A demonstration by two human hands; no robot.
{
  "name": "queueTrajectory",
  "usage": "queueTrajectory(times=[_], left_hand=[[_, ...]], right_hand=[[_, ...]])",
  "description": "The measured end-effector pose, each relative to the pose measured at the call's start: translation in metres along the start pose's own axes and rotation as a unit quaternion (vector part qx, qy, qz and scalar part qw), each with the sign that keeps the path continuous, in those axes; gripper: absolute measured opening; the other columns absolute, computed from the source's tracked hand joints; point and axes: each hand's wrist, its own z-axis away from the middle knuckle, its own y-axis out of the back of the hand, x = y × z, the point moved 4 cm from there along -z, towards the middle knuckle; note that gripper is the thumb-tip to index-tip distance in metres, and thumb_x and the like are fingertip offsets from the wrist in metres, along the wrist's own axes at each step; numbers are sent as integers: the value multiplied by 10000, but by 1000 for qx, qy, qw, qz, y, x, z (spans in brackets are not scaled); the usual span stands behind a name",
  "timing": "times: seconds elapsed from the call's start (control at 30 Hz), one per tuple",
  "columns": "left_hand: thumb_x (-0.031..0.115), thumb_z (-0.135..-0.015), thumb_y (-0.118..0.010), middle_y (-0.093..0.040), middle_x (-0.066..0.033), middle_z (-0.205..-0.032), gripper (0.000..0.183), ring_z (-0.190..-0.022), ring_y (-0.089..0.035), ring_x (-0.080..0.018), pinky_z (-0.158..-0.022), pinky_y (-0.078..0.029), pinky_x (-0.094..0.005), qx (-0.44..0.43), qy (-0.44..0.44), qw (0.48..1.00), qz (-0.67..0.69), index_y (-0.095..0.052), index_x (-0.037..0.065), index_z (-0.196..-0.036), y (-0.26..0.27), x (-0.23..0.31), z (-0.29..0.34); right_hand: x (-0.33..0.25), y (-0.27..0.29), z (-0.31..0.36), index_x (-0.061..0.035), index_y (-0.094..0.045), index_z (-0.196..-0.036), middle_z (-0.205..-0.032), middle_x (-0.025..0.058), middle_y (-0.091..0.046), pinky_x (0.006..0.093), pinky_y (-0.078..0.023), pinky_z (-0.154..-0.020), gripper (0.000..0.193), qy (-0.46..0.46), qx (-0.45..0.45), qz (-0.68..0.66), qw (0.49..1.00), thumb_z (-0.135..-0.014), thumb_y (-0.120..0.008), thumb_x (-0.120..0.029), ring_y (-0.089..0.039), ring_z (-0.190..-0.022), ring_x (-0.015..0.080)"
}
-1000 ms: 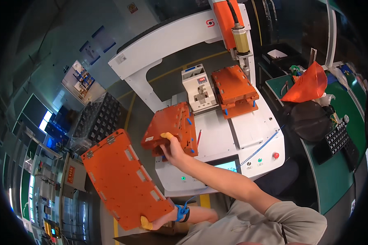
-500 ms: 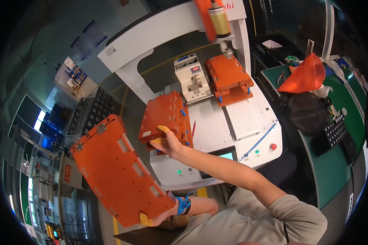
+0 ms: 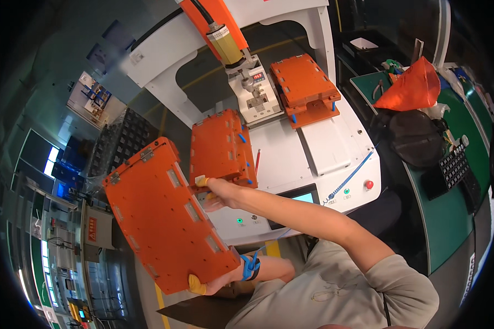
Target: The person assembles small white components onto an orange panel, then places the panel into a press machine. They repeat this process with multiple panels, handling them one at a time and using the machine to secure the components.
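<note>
My left hand (image 3: pixel 205 285), with yellow finger cots and a blue strap at its wrist, is closed on the lower end of an orange fixture plate (image 3: pixel 167 219). The plate is held tilted, in front of the machine's left side. It has metal hinges at its far end and slots along its right edge. My right hand (image 3: pixel 219 193), also in yellow finger cots, is closed at the near left corner of a second orange fixture (image 3: pixel 217 145) on the white machine. Its lower fingers are partly hidden beside the held plate's edge.
A third orange fixture (image 3: pixel 304 82) stands on the machine's right. Between the fixtures is a white screw feeder (image 3: pixel 256 98), with the yellow-bodied screwdriver head (image 3: pixel 226 46) above it. A red button (image 3: pixel 369 185) sits at front right. A green bench (image 3: pixel 444 230) holds a red bag (image 3: pixel 411 88).
The screwdriver head has moved left, from the right fixture to over the feeder. My right hand has shifted slightly left and down along the middle fixture's near edge. The view has shifted slightly.
</note>
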Motion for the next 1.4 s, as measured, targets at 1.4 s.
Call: queueTrajectory(times=[1.4], left_hand=[[401, -936, -531, -613, -169, -1231, 497, -1075, -629, -279, -919, -524, -431, -533, 484, 551, 422, -587, 13, -1241, -93, 167, 313]], right_hand=[[164, 221, 489, 0, -485, -1393, -1383, 208, -545, 504, -424, -1069, 650, 341, 628, -59, 697, -1019, -350, -514, -562, -1228, 387]])
